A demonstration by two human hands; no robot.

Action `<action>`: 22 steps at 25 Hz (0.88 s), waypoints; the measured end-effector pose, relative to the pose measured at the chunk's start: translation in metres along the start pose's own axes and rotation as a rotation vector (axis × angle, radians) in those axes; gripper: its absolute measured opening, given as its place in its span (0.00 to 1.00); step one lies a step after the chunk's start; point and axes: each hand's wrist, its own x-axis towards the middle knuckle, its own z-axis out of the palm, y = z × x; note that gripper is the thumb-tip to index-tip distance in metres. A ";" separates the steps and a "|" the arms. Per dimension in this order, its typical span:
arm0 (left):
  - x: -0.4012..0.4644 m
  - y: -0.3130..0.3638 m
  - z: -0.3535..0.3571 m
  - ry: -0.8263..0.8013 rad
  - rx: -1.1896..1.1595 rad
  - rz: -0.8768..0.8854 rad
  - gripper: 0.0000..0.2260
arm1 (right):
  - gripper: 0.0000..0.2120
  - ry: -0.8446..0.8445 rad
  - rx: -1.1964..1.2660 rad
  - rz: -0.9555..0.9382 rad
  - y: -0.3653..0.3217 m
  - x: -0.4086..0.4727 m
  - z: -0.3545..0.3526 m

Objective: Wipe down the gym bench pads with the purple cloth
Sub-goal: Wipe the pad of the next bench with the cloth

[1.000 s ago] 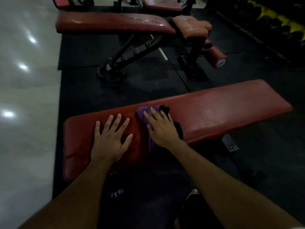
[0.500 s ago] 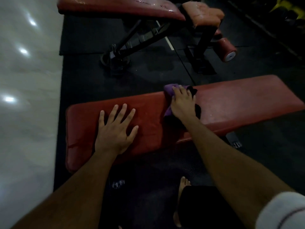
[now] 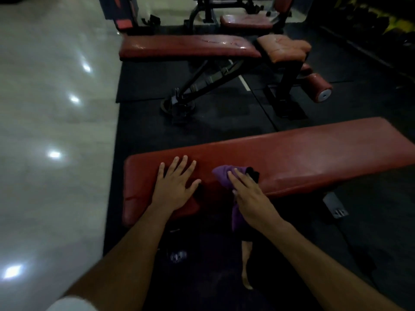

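A long red bench pad (image 3: 303,153) runs across the middle of the view, low above the black floor. My left hand (image 3: 174,186) lies flat on its left end, fingers spread, holding nothing. My right hand (image 3: 251,195) presses the purple cloth (image 3: 224,176) onto the pad near its front edge. Part of the cloth hangs down over that edge below my palm, and a dark patch of it shows past my fingertips. A second red bench pad (image 3: 188,47) with a paler seat pad (image 3: 285,47) stands behind.
Black rubber mats (image 3: 224,131) cover the floor around the benches; a shiny pale floor (image 3: 51,131) lies to the left. The far bench has a black frame (image 3: 202,84) and a red roller (image 3: 320,88). A grey bracket (image 3: 335,204) sticks out under the near pad. My bare foot (image 3: 247,263) stands below.
My right hand has drawn the cloth back left and toward the pad's front edge after reaching further along to the far edge. My left hand has stayed flat on the left end.
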 end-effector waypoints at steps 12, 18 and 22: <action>-0.024 -0.050 0.019 0.092 -0.020 -0.156 0.30 | 0.28 -0.140 -0.148 0.228 -0.051 0.183 0.075; -0.017 -0.057 0.013 0.102 -0.066 -0.112 0.30 | 0.26 -0.042 -0.122 0.201 -0.075 0.103 0.057; -0.015 -0.060 0.011 0.103 -0.051 -0.121 0.31 | 0.25 -0.116 -0.130 0.153 -0.088 0.032 0.058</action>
